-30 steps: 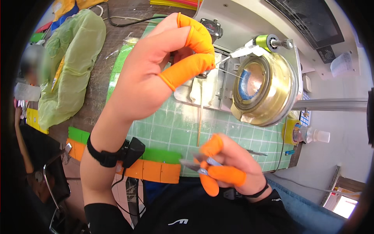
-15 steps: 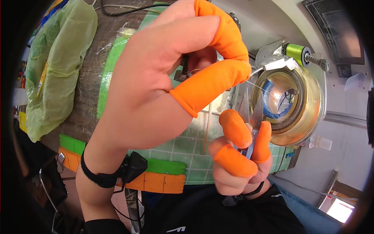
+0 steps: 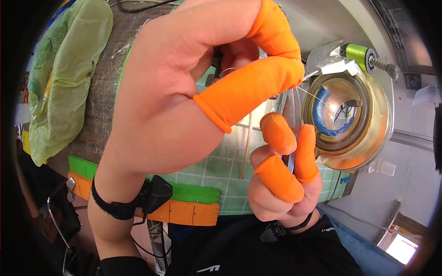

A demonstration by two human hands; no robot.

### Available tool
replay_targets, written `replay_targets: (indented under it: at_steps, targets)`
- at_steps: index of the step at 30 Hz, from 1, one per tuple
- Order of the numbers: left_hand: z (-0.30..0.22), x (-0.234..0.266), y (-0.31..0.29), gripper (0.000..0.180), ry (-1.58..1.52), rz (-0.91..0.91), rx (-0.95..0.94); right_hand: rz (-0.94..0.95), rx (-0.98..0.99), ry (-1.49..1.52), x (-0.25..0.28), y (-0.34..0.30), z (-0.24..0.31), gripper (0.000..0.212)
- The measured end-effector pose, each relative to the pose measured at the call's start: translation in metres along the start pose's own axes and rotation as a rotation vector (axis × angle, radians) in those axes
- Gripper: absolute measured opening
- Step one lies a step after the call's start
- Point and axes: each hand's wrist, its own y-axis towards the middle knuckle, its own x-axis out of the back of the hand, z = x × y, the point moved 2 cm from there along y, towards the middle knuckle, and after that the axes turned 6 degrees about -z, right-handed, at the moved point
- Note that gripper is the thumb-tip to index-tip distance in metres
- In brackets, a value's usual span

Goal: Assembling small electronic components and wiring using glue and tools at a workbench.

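My left hand (image 3: 161,106) is raised over the workbench, with orange finger cots on thumb and forefinger. Those two fingertips pinch the end of a thin pale thread (image 3: 314,96), which runs right toward the brass ring-shaped machine head (image 3: 361,152). Just below, my right hand (image 3: 285,181), also in orange finger cots, grips a pair of scissors. The scissor blades (image 3: 293,108) point up beside the left fingertips and look closed together. Most of the scissor handle is hidden by fingers. A thin loop of line shows behind the left thumb.
A lime-green thread spool (image 3: 358,53) with a spring sits above the brass head. A thin stick (image 3: 247,147) lies on the green tiled mat (image 3: 216,170). Green (image 3: 193,194) and orange (image 3: 191,212) strips edge the bench. A yellow-green plastic bag (image 3: 69,87) lies at left.
The scissor blades, spread apart before, have come together. My right hand has risen slightly, its fingers drawn closer. The left fingertips have shifted a little up and right within the view.
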Motion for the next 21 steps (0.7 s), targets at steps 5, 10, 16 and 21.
replay_targets:
  at_steps: [5, 10, 16, 21]
  targets:
    - [0.0, 0.002, -0.001, 0.008, 0.022, 0.03, -0.012, -0.017, 0.02, -0.056, -0.002, 0.001, 0.0, 0.045]
    - [0.002, 0.004, 0.0, 0.009, 0.051, 0.055, -0.024, -0.025, 0.034, -0.044, -0.003, 0.004, -0.002, 0.046]
    - [0.009, 0.002, 0.004, 0.01, 0.067, 0.102, -0.049, 0.007, 0.051, -0.019, 0.007, -0.002, 0.001, 0.047]
    - [0.005, 0.008, -0.002, 0.013, -0.014, -0.024, 0.208, 0.058, -0.163, -0.162, 0.009, -0.04, -0.011, 0.053]
